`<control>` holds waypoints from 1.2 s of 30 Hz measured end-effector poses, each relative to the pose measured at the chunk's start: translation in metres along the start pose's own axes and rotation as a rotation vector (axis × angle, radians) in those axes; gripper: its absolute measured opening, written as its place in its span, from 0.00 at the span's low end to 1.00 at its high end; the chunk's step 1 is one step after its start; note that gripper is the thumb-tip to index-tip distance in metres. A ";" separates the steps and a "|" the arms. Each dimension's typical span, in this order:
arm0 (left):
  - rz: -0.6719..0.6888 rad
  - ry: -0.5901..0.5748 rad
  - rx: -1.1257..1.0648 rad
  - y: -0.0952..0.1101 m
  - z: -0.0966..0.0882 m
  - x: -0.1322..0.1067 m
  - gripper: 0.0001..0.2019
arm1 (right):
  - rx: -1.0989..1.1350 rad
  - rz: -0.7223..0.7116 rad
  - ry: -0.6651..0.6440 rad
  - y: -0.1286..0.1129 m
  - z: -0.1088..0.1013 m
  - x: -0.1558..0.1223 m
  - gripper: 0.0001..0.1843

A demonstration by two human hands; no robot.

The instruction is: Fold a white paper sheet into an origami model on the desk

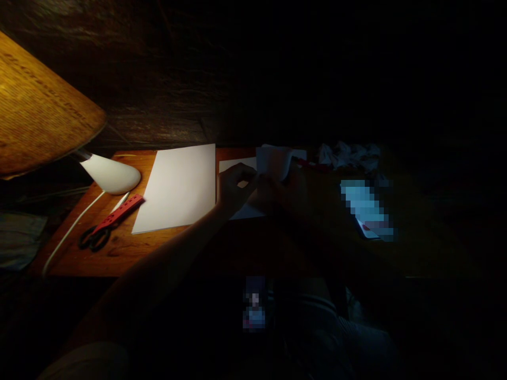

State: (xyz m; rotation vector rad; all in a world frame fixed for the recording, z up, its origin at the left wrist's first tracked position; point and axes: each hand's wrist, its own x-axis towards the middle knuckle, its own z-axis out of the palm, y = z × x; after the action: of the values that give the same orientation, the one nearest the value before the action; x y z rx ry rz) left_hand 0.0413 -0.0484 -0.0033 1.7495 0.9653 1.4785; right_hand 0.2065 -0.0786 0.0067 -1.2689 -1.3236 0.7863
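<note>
Ideally, the left hand [229, 188], fingertips pinched on the small curled white paper sheet [271, 158] near the far edge of the brown wooden table [114, 262], should press lightly to avoid creases — the right hand's [292, 183] grip is too dark to tell

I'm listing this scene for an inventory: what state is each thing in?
Lamp: lit
Large white paper: lying flat
Paper beneath hands: partly hidden
Held paper: raised, curved
Left hand: fingers bent, at held paper
Right hand: at held paper, in shadow
Scissors: lying down, open or shut unclear
Phone: screen lit
White scraps: crumpled
</note>
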 end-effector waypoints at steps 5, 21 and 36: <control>-0.195 -0.041 -0.089 0.006 0.002 0.002 0.04 | 0.055 0.105 -0.011 -0.002 -0.004 -0.003 0.26; -0.467 -0.147 -0.212 -0.001 0.001 0.005 0.05 | 0.094 0.157 -0.017 -0.018 -0.021 0.007 0.14; -0.521 -0.137 -0.290 -0.006 0.001 0.004 0.05 | 0.115 0.128 -0.001 0.001 -0.020 0.012 0.19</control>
State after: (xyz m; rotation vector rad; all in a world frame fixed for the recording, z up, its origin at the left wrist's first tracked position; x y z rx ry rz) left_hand 0.0422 -0.0414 -0.0064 1.2499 0.9839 1.0835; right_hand 0.2281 -0.0708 0.0124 -1.2701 -1.1896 0.9398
